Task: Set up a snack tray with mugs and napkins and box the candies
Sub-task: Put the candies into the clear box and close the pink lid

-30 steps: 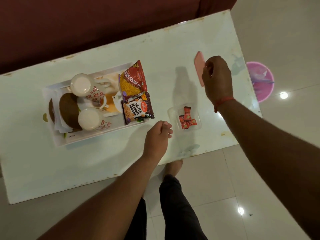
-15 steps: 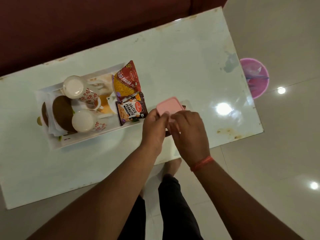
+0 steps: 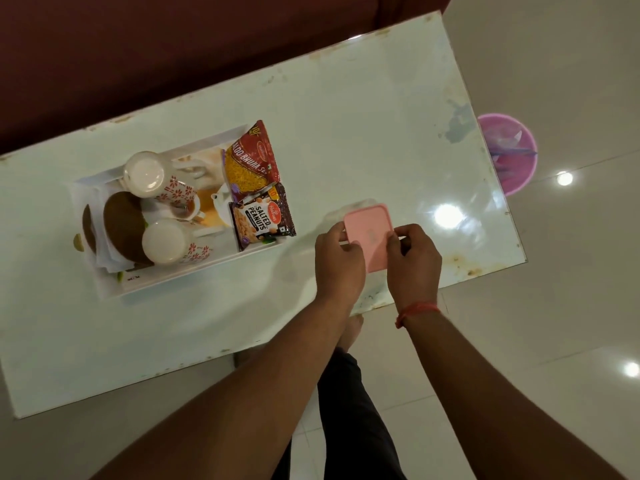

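My left hand (image 3: 341, 258) and my right hand (image 3: 412, 259) both pinch the pink lid (image 3: 370, 233), which sits flat over the candy box near the front edge of the bench (image 3: 346, 133). My left grip has its thumb and fingers curled onto the lid's left edge; my right grip curls onto its right edge, with the thumb on top. Only a faint clear rim of the box (image 3: 362, 202) shows past the lid's far side, and the candies inside are hidden, so I cannot tell how they lie. A red thread (image 3: 417, 309) circles my right wrist.

To the left of my hands, apart from the lid, stands the white tray (image 3: 194, 278). In it 2 white mugs with red flowers lie upside down: one mug (image 3: 152, 174) at the far side, the other mug (image 3: 169, 242) nearer me. Beside them at the tray's left end lie 2 brown round coasters (image 3: 123, 223) on folded white napkins (image 3: 104, 261). At the tray's right end lie 2 snack packets: a red aloo bhujia packet (image 3: 251, 159) farther from me and a dark salted peanuts packet (image 3: 261, 216) just in front of it, touching.

On the tiled floor (image 3: 554, 341) beyond the bench's right end stands a pink bin (image 3: 509, 154).
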Available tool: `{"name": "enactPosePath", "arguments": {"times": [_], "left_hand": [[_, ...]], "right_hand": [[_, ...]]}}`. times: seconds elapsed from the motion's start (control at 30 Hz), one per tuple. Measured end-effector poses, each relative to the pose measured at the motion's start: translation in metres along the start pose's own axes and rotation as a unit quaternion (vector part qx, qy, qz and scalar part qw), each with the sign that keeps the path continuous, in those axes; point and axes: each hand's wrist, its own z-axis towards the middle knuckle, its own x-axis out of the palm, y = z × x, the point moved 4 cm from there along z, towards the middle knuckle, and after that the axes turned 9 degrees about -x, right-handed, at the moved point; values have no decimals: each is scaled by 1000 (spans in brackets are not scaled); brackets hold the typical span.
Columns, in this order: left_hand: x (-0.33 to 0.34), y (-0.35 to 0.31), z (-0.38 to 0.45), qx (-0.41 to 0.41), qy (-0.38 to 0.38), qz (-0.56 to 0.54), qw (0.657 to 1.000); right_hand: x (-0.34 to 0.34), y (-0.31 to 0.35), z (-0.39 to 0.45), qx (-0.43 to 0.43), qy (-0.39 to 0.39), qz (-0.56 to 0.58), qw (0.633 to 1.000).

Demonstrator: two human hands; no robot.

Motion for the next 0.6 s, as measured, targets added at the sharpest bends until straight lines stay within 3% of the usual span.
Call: {"name": "enactPosePath", "arguments": {"times": [0.13, 0.27, 0.6], "left_hand": [[6, -1, 7, 27, -38, 65, 997], [12, 2, 16, 4, -66, 102, 993], [13, 1, 27, 16, -58, 121, 991]], "right_hand": [[14, -2, 8, -44, -16, -65, 997], [23, -3, 15, -50, -22, -110, 992], [29, -12, 23, -8, 2, -73, 997]]}}
